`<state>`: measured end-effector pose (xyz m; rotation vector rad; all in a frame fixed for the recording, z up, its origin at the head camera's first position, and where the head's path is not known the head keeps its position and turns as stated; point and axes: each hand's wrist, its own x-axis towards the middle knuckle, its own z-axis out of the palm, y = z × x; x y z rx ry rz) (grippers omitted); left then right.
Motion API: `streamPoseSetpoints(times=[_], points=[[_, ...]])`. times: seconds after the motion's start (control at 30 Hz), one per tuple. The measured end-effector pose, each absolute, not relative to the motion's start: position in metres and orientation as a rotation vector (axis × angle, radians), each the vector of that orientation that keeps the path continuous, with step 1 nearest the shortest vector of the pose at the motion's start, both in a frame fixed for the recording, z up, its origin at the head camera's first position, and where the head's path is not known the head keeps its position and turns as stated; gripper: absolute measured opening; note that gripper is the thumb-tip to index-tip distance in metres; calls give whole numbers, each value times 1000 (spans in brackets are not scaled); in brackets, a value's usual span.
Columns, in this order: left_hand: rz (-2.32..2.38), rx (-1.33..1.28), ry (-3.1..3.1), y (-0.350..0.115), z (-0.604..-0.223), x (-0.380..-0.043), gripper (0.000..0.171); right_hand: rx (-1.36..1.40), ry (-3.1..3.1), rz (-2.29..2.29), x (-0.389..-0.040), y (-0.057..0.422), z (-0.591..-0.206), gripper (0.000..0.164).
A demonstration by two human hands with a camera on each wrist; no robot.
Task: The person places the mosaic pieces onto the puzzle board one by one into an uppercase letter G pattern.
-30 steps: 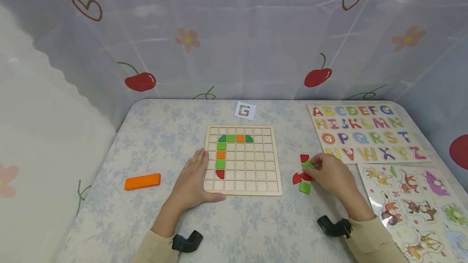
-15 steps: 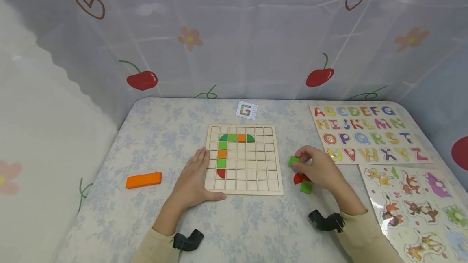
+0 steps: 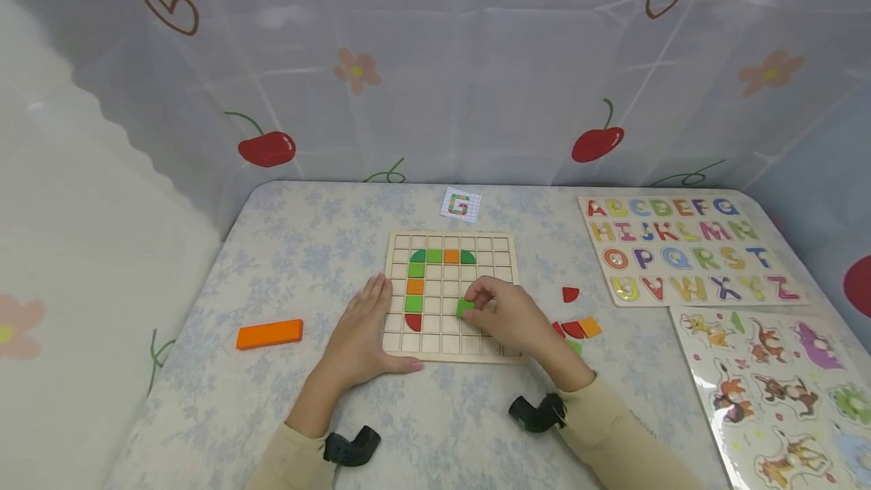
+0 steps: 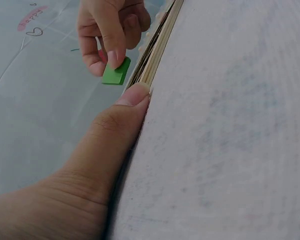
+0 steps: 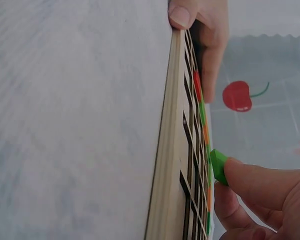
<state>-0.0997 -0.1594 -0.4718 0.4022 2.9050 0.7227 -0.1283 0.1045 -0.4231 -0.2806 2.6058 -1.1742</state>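
Note:
A wooden grid board (image 3: 449, 351) lies on the table, with green, orange and red tiles set in a bent row along its left and upper cells. My left hand (image 3: 358, 327) rests along the board's left side, fingers straight, thumb at the near edge. Between thumb and fingers, my right hand (image 3: 506, 316) pinches a green square tile (image 4: 116, 71), held over the middle of the board. In the right wrist view the green tile (image 5: 219, 166) sits at the fingertips, above the grid. Right of the board lie red quarter-round tiles (image 3: 571, 294), an orange square (image 3: 590, 326) and a partly hidden green one.
A small pattern card (image 3: 460, 204) showing a G lies behind the board. At left is an orange bar (image 3: 269, 334). An alphabet puzzle (image 3: 687, 248) and an animal puzzle (image 3: 776, 392) take up the right side of the table.
My right hand has lifted the green tile from the loose pieces and carried it left over the board. An orange tile beneath the hand is now uncovered. My left hand stays in place.

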Motion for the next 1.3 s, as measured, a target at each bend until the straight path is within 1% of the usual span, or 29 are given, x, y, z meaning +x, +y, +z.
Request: streamPoseSetpoints(times=[0.23,0.53,0.87,1.03,1.3], points=[[716,402,2910,-160,-471,-99,140,-356,2590,-1162,-125,77,-429,15],[718,412,2913,-160,-470,-98,139,-447,2619,-1071,-126,62,-431,14],[724,395,2911,-159,-470,-99,139,-500,2651,-1007,-123,60,-430,13],[717,407,2912,-160,-471,-99,139,-558,2697,-940,-120,60,-430,9],[728,401,2913,-159,-471,-99,140,-639,2686,-866,-113,75,-422,18]])
